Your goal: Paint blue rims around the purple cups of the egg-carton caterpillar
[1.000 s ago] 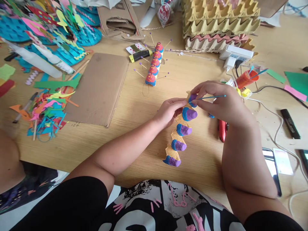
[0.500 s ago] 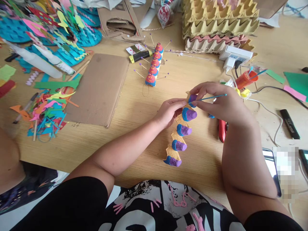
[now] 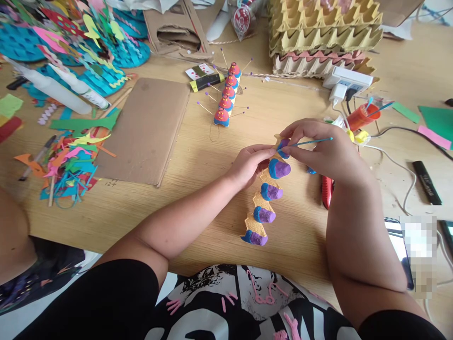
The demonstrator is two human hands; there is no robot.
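Observation:
A strip cut from an egg carton (image 3: 272, 191), with several bumps covered in purple and blue, is held up over the wooden table. My left hand (image 3: 250, 164) pinches its far end from the left. At the same end, my right hand (image 3: 314, 146) holds a thin blue stick (image 3: 311, 141) between thumb and fingers, its tip against the farthest bump. Beyond my hands stands a finished-looking row of red and blue figures (image 3: 227, 96) with smiling faces and pins sticking out at the sides.
Brown cardboard (image 3: 146, 127), coloured scraps (image 3: 74, 160) and white glue bottles (image 3: 53, 87) lie left. Stacked egg trays (image 3: 322, 38) stand at the back. To the right are an orange cup (image 3: 361, 117), a red cutter (image 3: 327, 191), cables and a phone (image 3: 399, 250). Someone's arm shows at far left.
The blue stick has tilted slightly in my right hand. Both hands and the carton strip are nearly where they were.

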